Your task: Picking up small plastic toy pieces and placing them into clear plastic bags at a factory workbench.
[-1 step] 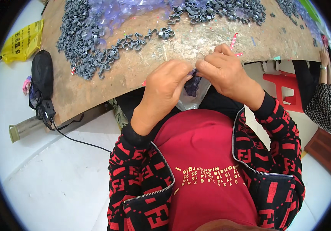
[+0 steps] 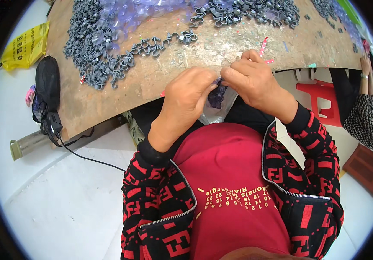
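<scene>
My left hand (image 2: pixel 183 93) and my right hand (image 2: pixel 254 82) meet at the table's near edge, fingers bent and fingertips almost together. Both are closed in a pinch; whatever lies between the fingertips is hidden behind the knuckles. Just below and between them shows a dark purple, crumpled-looking bundle (image 2: pixel 216 96), partly covered by my left fingers. Clear plastic film (image 2: pixel 214 115), perhaps a bag, hangs around and under the bundle, over my lap. Whether my fingers grip the film or the bundle cannot be made out.
Grey plastic clips (image 2: pixel 95 65) lie heaped on the worn wooden table (image 2: pixel 160 78), beside clear purplish suction cups (image 2: pixel 130 19). Left stand a black pouch (image 2: pixel 47 82), a yellow bag (image 2: pixel 26 47) and a bottle (image 2: pixel 26 146). A red stool (image 2: pixel 323 102) and another person's arm (image 2: pixel 365 78) are right.
</scene>
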`<action>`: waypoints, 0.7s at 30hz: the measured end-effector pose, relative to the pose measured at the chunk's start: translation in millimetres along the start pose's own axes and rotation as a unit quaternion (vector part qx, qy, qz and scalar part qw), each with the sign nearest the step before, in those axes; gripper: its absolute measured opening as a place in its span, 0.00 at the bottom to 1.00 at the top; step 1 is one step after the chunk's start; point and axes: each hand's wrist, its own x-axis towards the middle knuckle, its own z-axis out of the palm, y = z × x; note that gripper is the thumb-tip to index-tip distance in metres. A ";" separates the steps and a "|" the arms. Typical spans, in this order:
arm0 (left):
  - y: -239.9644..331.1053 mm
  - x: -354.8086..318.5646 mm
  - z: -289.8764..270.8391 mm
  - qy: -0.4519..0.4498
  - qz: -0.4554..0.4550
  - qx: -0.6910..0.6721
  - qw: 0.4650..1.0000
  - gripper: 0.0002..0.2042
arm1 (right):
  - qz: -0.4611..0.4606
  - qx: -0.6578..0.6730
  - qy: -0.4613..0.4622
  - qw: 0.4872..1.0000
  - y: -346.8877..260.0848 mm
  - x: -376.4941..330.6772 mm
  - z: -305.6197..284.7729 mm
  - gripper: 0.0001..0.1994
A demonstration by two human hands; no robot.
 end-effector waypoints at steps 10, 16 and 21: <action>-7.1 1.3 6.3 0.027 -0.018 -0.055 0.998 0.12 | 0.121 0.142 0.007 0.982 5.1 -7.4 8.2 0.07; 2.1 -1.8 8.8 0.105 -0.138 -0.246 0.954 0.14 | 0.084 0.089 0.050 0.991 -1.2 11.1 -1.0 0.06; 11.5 1.3 8.4 0.116 -0.201 -0.354 0.906 0.16 | 0.097 0.065 0.080 0.990 -2.0 10.8 5.5 0.06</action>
